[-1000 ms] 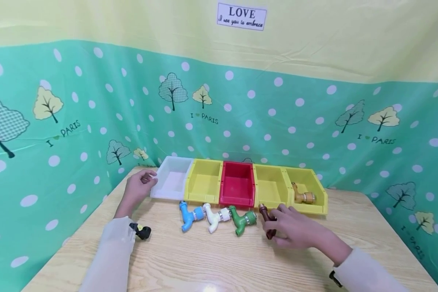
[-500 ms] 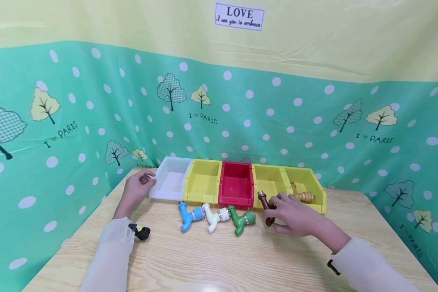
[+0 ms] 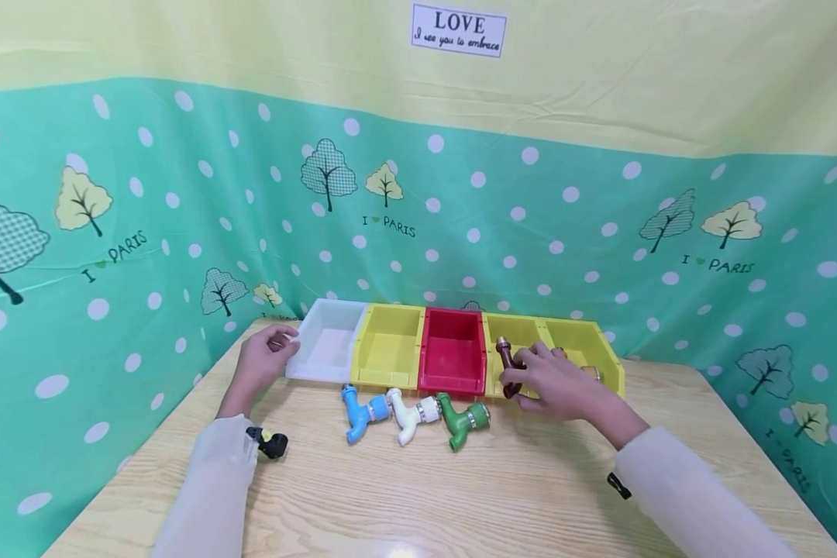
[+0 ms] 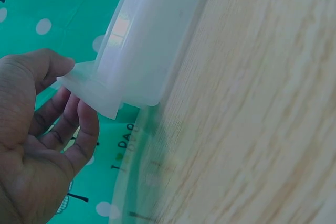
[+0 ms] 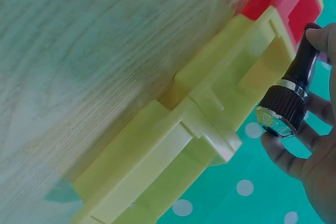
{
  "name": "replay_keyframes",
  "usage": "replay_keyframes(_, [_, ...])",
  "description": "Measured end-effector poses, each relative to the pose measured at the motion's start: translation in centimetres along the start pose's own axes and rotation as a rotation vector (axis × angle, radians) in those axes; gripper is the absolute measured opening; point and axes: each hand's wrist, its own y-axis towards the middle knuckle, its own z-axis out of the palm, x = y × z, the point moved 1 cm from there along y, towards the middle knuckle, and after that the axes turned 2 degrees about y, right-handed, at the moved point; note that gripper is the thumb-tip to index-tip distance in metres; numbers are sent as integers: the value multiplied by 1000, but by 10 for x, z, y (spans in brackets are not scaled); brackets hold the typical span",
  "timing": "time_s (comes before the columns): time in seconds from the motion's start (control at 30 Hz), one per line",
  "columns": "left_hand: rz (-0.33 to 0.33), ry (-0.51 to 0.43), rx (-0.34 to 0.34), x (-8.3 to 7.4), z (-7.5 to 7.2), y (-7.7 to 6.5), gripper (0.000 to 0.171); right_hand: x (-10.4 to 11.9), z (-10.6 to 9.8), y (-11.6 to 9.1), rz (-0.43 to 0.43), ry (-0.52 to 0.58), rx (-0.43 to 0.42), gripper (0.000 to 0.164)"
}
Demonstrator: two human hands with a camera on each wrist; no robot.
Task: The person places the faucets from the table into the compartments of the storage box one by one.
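Observation:
My right hand (image 3: pixel 561 381) grips a dark brown plastic tap (image 3: pixel 507 358) over the front of the second yellow bin from the right. In the right wrist view the brown tap (image 5: pixel 286 106) shows its ribbed knob, with thumb and fingers around it. My left hand (image 3: pixel 261 363) is at the left side of the white bin (image 3: pixel 329 350). The left wrist view shows thumb and fingers pinching the rim corner of the white bin (image 4: pixel 102 90). On the table lie a blue tap (image 3: pixel 359 413), a white tap (image 3: pixel 410 414) and a green tap (image 3: pixel 463 421).
Several bins stand in a joined row: white, yellow (image 3: pixel 390 349), red (image 3: pixel 453 353) and two more yellow ones. An orange-yellow tap (image 3: pixel 592 373) lies in the rightmost bin, partly hidden by my right hand. A patterned curtain (image 3: pixel 460 209) hangs behind the wooden table (image 3: pixel 404 496).
My right hand has lifted the brown tap off the table and carried it away from me, up over the yellow bin. The left hand has stayed at the white bin.

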Motion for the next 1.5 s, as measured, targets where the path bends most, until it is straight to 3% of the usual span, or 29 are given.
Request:
replay_keyframes(0.33, [-14, -2, 6, 1, 1, -1, 26, -17, 7, 19, 94, 29, 37, 24])
replay_keyframes(0.67, [-13, -1, 2, 1, 3, -1, 27, -33, 16, 32, 132, 81, 29, 21])
replay_keyframes(1.03, [-3, -3, 1, -1, 2, -1, 26, -43, 26, 42, 189, 93, 84, 23])
replay_keyframes(1.5, [-24, -1, 5, 0, 1, 0, 27, -48, 42, 52, 201, 96, 150, 22])
